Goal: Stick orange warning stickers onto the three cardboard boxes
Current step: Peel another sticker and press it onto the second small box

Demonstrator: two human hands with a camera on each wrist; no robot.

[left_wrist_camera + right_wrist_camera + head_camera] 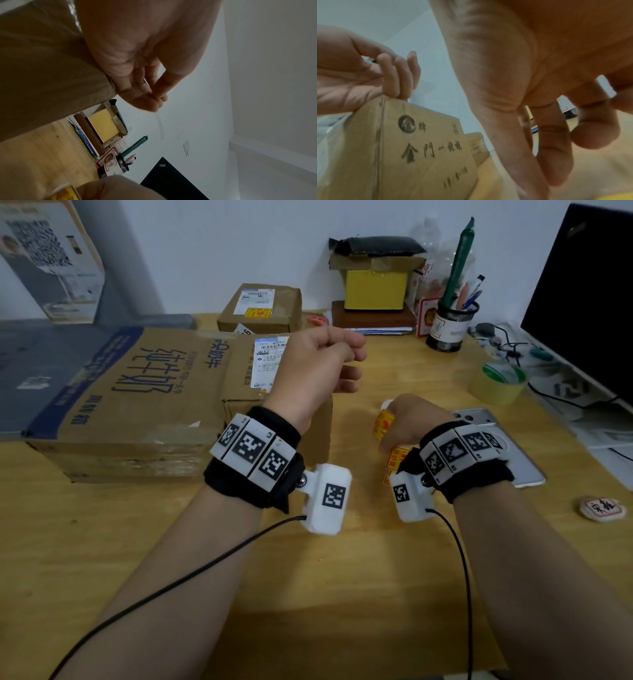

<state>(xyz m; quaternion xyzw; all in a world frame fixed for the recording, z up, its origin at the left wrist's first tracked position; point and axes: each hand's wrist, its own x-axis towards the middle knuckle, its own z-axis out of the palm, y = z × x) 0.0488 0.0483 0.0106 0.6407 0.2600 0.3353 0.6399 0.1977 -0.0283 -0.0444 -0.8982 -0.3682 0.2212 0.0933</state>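
The right hand [539, 81] fills the frame from 12 to 4 o'clock, its fingers [554, 155] pointing down toward the bench [599, 175], with a white strip [606, 86] showing between them at 3 o'clock and a sliver of yellow [616, 197] at the 5 o'clock edge. At 9 o'clock the left hand [359, 75] hangs with its thumb against its fingertips, just above the top edge of a box [402, 155] that takes up 7 to 8 o'clock and bears a round dark logo and blurred black characters. A second box [477, 147] peeks out behind it near the centre.
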